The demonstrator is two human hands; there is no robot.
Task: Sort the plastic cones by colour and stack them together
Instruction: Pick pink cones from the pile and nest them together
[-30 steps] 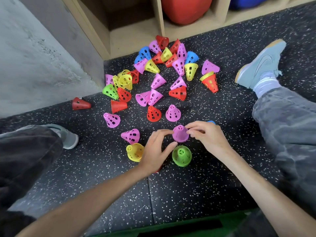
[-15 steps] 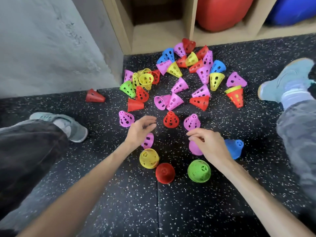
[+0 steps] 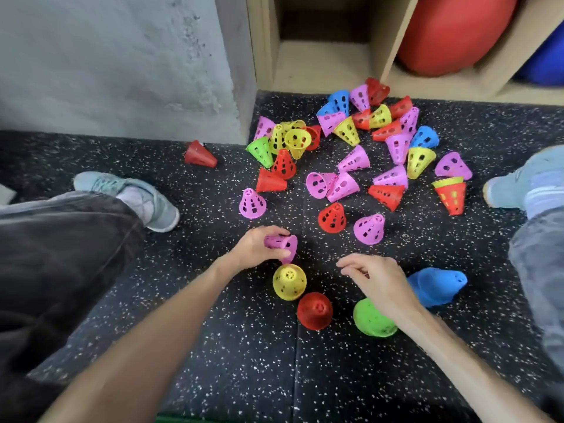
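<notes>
- Gripping a pink cone (image 3: 283,245), the left hand (image 3: 255,247) is curling round it just above the yellow cone (image 3: 289,282).
- Standing between are the red cone (image 3: 314,311) and green cone (image 3: 373,322).
- Hovering with loosely bent fingers, the right hand (image 3: 378,279) is holding nothing, beside the blue cone (image 3: 436,285).
- Lying beyond is the unsorted pile (image 3: 360,154).
</notes>
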